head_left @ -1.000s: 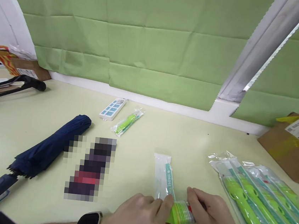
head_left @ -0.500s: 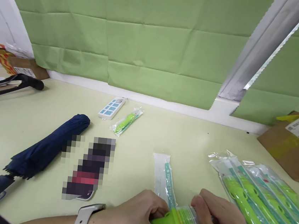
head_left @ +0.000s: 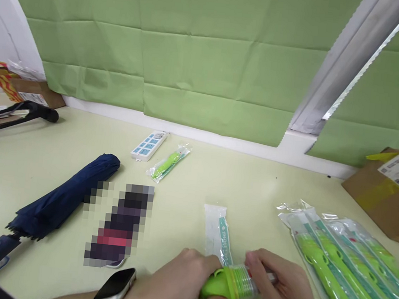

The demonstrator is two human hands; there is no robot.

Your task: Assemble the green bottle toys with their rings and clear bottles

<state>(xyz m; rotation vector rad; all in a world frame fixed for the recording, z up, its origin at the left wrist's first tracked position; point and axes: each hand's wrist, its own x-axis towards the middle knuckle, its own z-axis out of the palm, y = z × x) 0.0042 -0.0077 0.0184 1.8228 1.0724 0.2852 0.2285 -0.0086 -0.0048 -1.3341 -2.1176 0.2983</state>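
Observation:
My left hand (head_left: 185, 281), with a watch on the wrist, is closed round a bright green tool (head_left: 214, 285) with a small loop on its side. Clear ribbed plastic (head_left: 243, 278) forms the tool's right end. My right hand (head_left: 282, 291) pinches that clear end between thumb and fingers, and a thin tip shows past the thumb. The exact kind of tool cannot be made out. Under and behind the hands lies a flat white and teal wrapper (head_left: 215, 227). To the right of my right hand, several wrapped green tools (head_left: 336, 268) lie side by side in clear bags.
A folded navy umbrella (head_left: 66, 192) lies at left, beside a pixelated phone (head_left: 118, 224). Behind them are a white labelled case (head_left: 149, 145) and another wrapped green tool (head_left: 167, 164). Cardboard boxes (head_left: 387, 198) stand at right and far left, near a black frame (head_left: 28, 110).
My left hand and the green tool have turned, so the watch face now shows and the tool's loop faces up. My right hand has shifted slightly left, still on the clear end.

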